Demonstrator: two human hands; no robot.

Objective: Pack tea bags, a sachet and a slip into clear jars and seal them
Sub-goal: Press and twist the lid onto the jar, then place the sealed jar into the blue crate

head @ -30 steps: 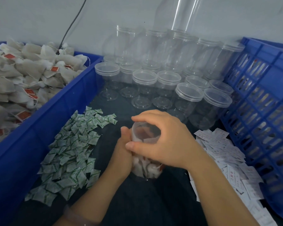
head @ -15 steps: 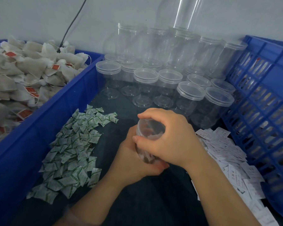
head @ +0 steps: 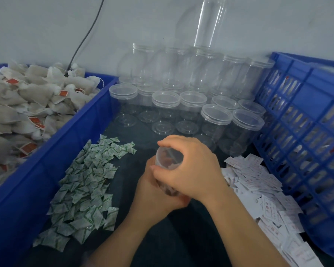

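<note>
Fingers (head: 162, 144) of the right hand (head: 197, 170) clamp the lid of a filled jar (head: 167, 160) at frame centre. Left hand (head: 154, 195) grips its body from below, above the dark worktop (head: 181, 237).

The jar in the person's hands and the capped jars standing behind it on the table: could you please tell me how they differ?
The held jar is tilted and gripped by both the left hand and the right hand; the capped jars stand upright, untouched. The held jar has tea bags inside, while the capped jars look empty. The right hand is cupped over the held jar's top; the capped jars' lids are in plain sight. Both are clear plastic and round.
</note>
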